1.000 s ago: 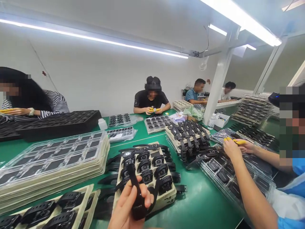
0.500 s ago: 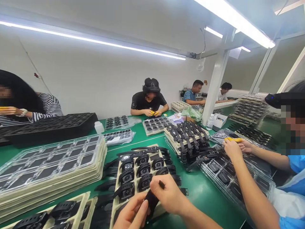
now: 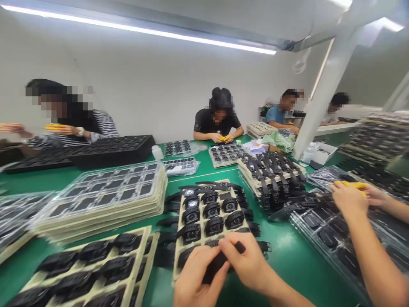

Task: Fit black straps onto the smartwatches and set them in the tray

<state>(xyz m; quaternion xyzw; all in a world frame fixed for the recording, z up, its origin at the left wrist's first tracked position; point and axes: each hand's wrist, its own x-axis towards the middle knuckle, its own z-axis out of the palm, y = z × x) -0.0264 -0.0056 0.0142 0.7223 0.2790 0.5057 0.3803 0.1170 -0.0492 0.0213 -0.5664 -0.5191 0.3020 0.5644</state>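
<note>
Both my hands are close together over the near end of a cream tray point(image 3: 203, 221). Pinched between them is a black watch point(image 3: 214, 267), mostly covered by my fingers; a dark strap end pokes up by my right thumb. My left hand point(image 3: 194, 277) grips it from the left, fingers closed. Around its other side, my right hand point(image 3: 251, 261) is closed too. In the tray, rows of black watches point(image 3: 211, 209) sit with their straps curled over, and more straps stick out past both sides.
At the lower left is another cream tray point(image 3: 145, 247) of watches. Behind it stands a tall stack of clear-lidded trays point(image 3: 105, 217). A strap-laden stack point(image 3: 266, 177) stands right of centre. At right, a co-worker's hands hold a yellow item point(image 3: 349, 184). Other people sit across the green table point(image 3: 275, 251).
The view has swung left, so the scene sits further right. My hands still hold the watch, and my left hand now covers more of it.
</note>
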